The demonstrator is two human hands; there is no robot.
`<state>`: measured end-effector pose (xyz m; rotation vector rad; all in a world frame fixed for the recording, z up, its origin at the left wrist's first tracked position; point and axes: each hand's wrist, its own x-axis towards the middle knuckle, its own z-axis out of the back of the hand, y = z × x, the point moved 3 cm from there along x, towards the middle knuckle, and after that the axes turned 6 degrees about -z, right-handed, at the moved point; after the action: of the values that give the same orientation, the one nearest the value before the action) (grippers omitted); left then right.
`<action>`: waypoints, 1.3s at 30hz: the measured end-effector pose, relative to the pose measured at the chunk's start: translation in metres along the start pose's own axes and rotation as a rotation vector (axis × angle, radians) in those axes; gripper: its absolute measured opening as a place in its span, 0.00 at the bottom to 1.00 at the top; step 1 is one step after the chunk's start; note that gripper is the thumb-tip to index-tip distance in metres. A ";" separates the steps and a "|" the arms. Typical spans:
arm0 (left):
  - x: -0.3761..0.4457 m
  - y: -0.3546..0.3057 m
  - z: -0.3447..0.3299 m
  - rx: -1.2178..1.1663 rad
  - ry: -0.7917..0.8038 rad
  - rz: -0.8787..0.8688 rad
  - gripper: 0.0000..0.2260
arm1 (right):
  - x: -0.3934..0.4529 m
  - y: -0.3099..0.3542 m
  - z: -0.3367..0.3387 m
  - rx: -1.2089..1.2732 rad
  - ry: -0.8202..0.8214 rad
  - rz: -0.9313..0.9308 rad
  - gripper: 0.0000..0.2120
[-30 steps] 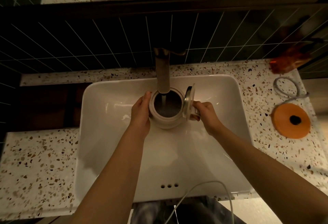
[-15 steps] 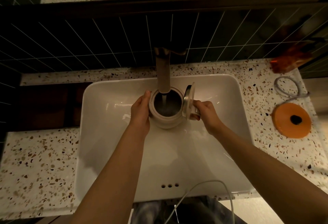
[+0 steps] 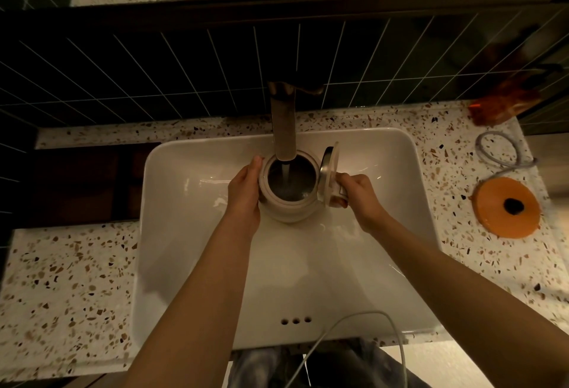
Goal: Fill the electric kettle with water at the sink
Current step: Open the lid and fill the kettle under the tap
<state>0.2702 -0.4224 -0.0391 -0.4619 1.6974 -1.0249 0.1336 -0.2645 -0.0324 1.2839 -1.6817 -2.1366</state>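
Observation:
A cream electric kettle (image 3: 288,209) is held upright over the white sink basin (image 3: 191,233), directly under the faucet spout (image 3: 284,129). Its lid (image 3: 328,176) is flipped up on the right side. A stream of water runs from the spout into the open kettle, and water shows inside. My left hand (image 3: 244,193) wraps the kettle's left wall. My right hand (image 3: 357,197) grips the kettle's handle on the right, below the lid.
An orange kettle base (image 3: 506,207) with a grey cord (image 3: 498,150) lies on the speckled counter (image 3: 61,289) at right. An orange-red object (image 3: 505,104) sits at the back right corner. Dark tiles line the wall behind. A white cable (image 3: 354,320) hangs near the sink's front edge.
Nothing has visibly moved; both hands keep the kettle under the running water.

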 end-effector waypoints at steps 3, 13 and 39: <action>-0.001 -0.002 -0.001 0.012 -0.004 0.004 0.11 | 0.001 -0.001 0.000 -0.013 -0.014 0.002 0.21; -0.003 -0.004 -0.001 0.020 -0.003 0.006 0.10 | -0.001 0.002 -0.001 -0.008 -0.013 -0.005 0.18; -0.004 -0.003 0.000 0.079 0.044 -0.034 0.09 | 0.004 -0.005 0.002 -0.080 -0.025 0.005 0.20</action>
<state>0.2707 -0.4210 -0.0347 -0.4210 1.6859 -1.1296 0.1317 -0.2637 -0.0389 1.2350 -1.5895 -2.2022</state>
